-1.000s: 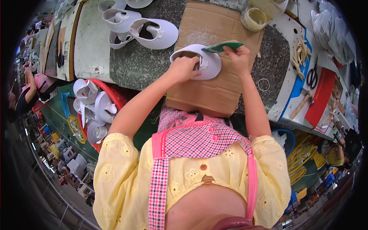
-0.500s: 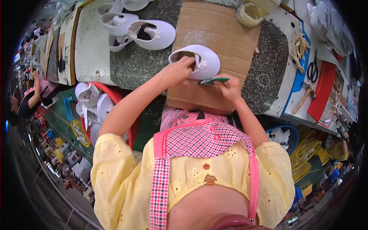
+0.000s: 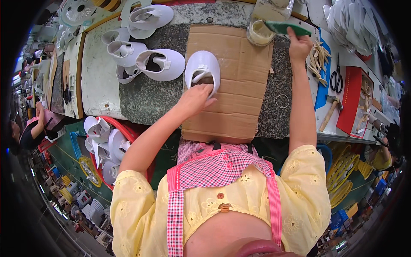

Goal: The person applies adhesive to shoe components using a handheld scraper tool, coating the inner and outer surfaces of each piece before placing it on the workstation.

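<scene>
A white shoe (image 3: 212, 64) sits on a sheet of brown cardboard (image 3: 233, 100), its opening turned toward me. My left hand (image 3: 198, 100) is closed on the near edge of that opening, with some fingertips hidden inside. Farther off to the right, my right hand (image 3: 299, 48) grips a flat green tool (image 3: 289, 28). The tool's left end reaches over the mouth of a clear jar (image 3: 261, 33) holding a pale, creamy substance; whether its tip touches the contents I cannot tell.
Several more white shoes (image 3: 160, 64) stand left of the cardboard. On the right lie pale strips (image 3: 319, 62), black scissors (image 3: 337, 79), a hammer (image 3: 330, 113) and a red box (image 3: 352, 100). A red basket (image 3: 124, 126) of white pieces stands below the table's left side.
My right hand has moved from beside the shoe, far and right to the jar, carrying the green tool. The shoe has turned and now rests on the cardboard, my left hand still on it.
</scene>
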